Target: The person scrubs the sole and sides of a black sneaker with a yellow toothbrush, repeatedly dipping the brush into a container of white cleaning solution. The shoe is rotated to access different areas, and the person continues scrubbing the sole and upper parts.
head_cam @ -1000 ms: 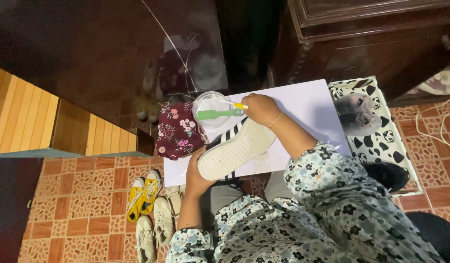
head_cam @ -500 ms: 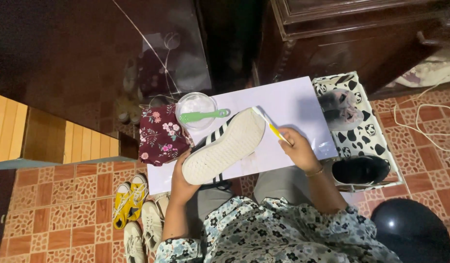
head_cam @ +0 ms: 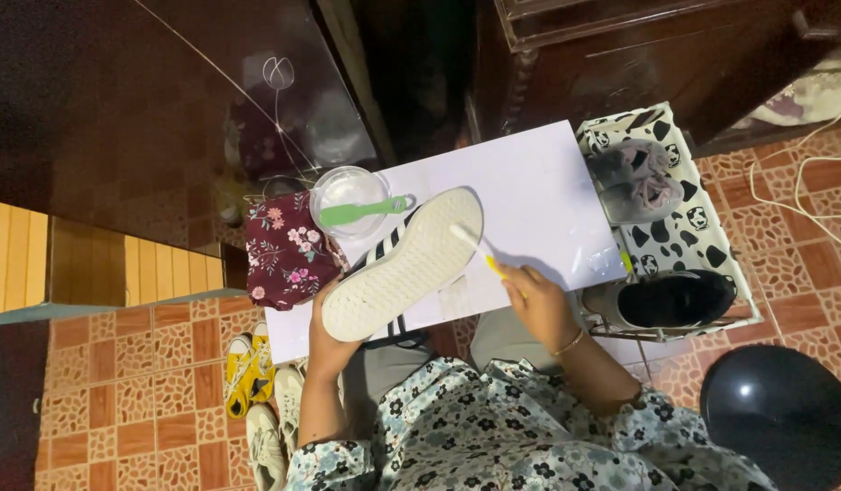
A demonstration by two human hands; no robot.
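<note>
Right hand (head_cam: 537, 305) has its fingers curled tight around a yellow-handled toothbrush (head_cam: 479, 250), bristle end resting on the white sole of the sneaker (head_cam: 404, 264). Left hand (head_cam: 327, 338) grips the sneaker's heel, holding it sole-up over the white board (head_cam: 538, 195), with a clear bowl (head_cam: 346, 191) and floral cloth (head_cam: 286, 250) just beside it

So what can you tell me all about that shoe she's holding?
The shoe is a sneaker tipped on its side, its pale dotted rubber sole facing up, with black and white stripes showing along one edge. The left hand grips its heel end above the white board. The right hand presses a toothbrush against the sole near the toe.
</note>
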